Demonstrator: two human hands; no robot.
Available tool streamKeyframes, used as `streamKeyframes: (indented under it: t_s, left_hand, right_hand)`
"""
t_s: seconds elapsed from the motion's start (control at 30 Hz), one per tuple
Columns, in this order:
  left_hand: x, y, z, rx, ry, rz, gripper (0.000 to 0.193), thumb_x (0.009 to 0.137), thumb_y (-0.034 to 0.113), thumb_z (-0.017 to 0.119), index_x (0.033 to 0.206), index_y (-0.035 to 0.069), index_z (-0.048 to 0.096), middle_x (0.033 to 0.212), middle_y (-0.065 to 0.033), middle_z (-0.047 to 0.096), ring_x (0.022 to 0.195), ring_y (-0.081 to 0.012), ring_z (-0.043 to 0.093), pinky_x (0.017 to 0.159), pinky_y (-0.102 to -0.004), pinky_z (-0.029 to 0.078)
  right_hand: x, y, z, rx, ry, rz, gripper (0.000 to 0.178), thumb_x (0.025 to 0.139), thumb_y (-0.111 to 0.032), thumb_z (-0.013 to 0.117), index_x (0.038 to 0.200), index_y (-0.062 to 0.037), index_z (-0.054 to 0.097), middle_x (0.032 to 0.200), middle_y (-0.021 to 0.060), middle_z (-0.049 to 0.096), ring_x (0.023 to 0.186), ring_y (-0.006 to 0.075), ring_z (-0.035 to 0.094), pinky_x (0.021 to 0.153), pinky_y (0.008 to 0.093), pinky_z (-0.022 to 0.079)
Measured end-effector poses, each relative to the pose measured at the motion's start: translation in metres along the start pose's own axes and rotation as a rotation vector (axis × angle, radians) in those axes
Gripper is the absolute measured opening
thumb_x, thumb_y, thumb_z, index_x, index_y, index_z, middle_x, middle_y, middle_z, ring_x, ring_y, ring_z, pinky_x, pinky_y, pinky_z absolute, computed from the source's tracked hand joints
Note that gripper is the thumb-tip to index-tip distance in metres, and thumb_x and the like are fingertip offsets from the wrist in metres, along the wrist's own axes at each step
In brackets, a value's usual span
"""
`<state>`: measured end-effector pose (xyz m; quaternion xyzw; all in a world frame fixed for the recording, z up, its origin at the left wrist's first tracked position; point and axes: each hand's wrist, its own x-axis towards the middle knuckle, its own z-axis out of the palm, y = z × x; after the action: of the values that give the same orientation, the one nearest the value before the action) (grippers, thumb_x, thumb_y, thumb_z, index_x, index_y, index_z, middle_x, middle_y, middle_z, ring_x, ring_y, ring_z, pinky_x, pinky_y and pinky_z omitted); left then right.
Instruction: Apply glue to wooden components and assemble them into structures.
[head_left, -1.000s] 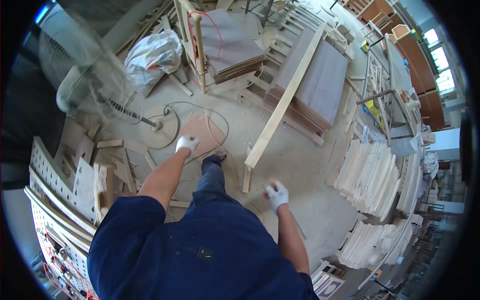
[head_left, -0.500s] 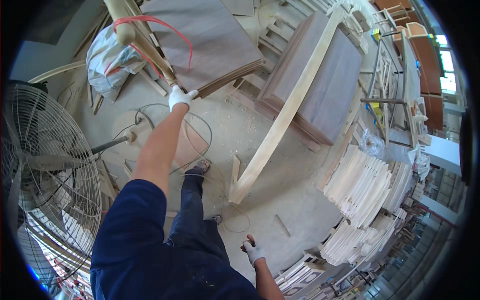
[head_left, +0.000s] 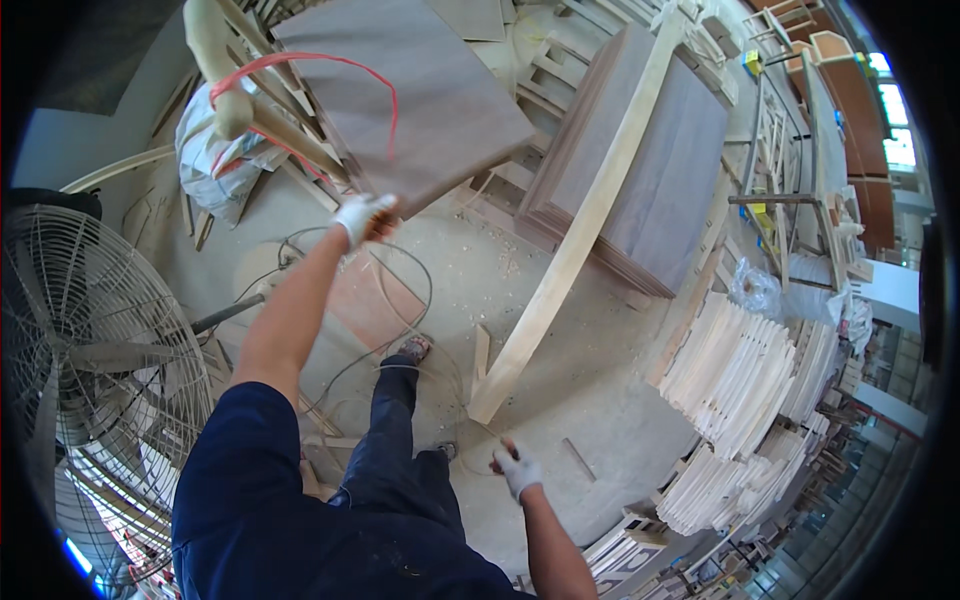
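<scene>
My left hand (head_left: 364, 220), in a white glove with bare fingertips, is beside the near corner of a stack of brown boards (head_left: 420, 100). Motion smears its fingers, so their grip is unclear. Close by is the lower end of a pale wooden post (head_left: 300, 140), with a red plastic strap (head_left: 330, 58) around the bundle of posts. Lower down, my right hand (head_left: 517, 470), gloved the same way, hangs over the floor with loosely bent fingers apart and nothing in them. Near it lies the end of a long pale plank (head_left: 560, 265) leaning on a second board stack (head_left: 665, 170).
A large caged fan (head_left: 100, 370) stands at left. Loops of cable (head_left: 428, 290) lie on the floor by my feet. A white sack (head_left: 215, 150) sits far left. Stacked pale wooden strips (head_left: 735, 370) and a metal frame (head_left: 775, 200) line the right side.
My left hand has shifted slightly down from the post's lower end, its fingers now blurred. My right hand has risen a little. The whole view has shifted slightly.
</scene>
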<state>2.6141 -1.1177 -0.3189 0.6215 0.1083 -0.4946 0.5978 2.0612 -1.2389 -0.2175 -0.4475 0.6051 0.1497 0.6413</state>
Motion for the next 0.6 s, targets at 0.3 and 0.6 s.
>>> streamKeyframes:
  t_s: [0.3,0.6]
  left_hand:
    - [-0.191,-0.128,0.159,0.071,-0.298,-0.202,0.033,0.085,0.029,0.074,0.085,-0.003,0.067,0.07,-0.0121,0.068,0.05,-0.0191,0.062,0.043,-0.0281,0.051]
    - [-0.242,-0.159,0.146,-0.327,-0.343,-0.361,0.03,0.091,0.027,0.065,0.102,-0.001,0.066,0.091,-0.0105,0.07,0.077,-0.0197,0.066,0.068,-0.0283,0.052]
  right_hand:
    - [0.131,-0.137,0.057,0.96,-0.418,-0.044,0.038,0.092,-0.03,0.064,0.122,-0.0067,0.059,0.12,0.0147,0.063,0.101,0.03,0.064,0.089,0.0418,0.052]
    - [-0.003,-0.003,-0.035,0.739,-0.42,-1.004,0.029,0.086,-0.006,0.063,0.114,0.0005,0.06,0.11,0.0161,0.065,0.092,0.0303,0.063,0.084,0.0403,0.051]
